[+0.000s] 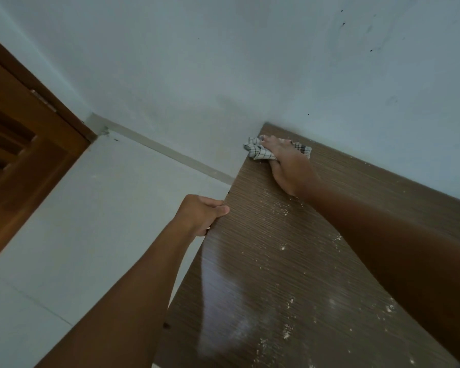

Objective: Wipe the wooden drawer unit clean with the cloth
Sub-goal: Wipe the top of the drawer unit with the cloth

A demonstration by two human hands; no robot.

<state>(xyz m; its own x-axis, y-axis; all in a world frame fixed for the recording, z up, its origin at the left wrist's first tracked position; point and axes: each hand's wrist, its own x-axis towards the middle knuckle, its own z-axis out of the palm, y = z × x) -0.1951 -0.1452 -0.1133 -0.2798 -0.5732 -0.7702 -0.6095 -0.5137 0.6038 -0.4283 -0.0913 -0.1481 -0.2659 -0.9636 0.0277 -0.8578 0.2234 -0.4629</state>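
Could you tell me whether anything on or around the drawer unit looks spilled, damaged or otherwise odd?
Yes: pale crumbs and dust lie scattered over the drawer unit, mostly on its near half and below the right hand, which presses the cloth at the far corner. Small dark specks mark the wall.

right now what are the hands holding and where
The right hand presses a crumpled checked cloth onto the unit's top at its far corner, gripping the cloth's middle. The left hand grips the top's left edge.

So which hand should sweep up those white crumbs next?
Probably the right hand: it already presses the cloth on the drawer unit top, above the crumbs. The left hand grips the edge.
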